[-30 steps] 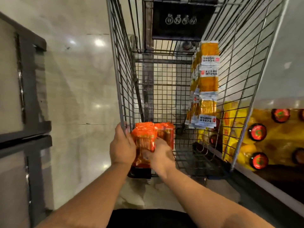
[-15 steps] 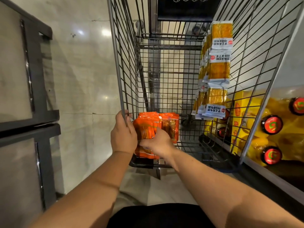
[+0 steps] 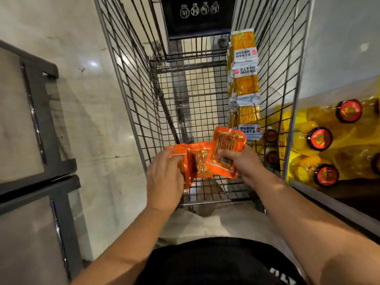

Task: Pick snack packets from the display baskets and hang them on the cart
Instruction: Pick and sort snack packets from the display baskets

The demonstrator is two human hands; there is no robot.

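- L hand (image 3: 164, 179): fingers curled round a bunch of orange snack packets (image 3: 197, 163), held over near end of the wire cart (image 3: 131, 95).
- R hand (image 3: 244, 163): thumb + fingers pinch a single orange packet (image 3: 226, 149), tilted, its edge overlapping the bunch's R side.
- Yellow snack packets (image 3: 244, 83): hang in a column inside cart, on R wall.
- Red-capped yellow bottles (image 3: 319, 138): outside cart, R of it.

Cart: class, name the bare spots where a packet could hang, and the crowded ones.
Bare: the left wire wall and the back grid between black sign and floor mesh. Crowded: the right side, where yellow packets hang in a column, and the near end, where left hand and right hand hold orange packets.
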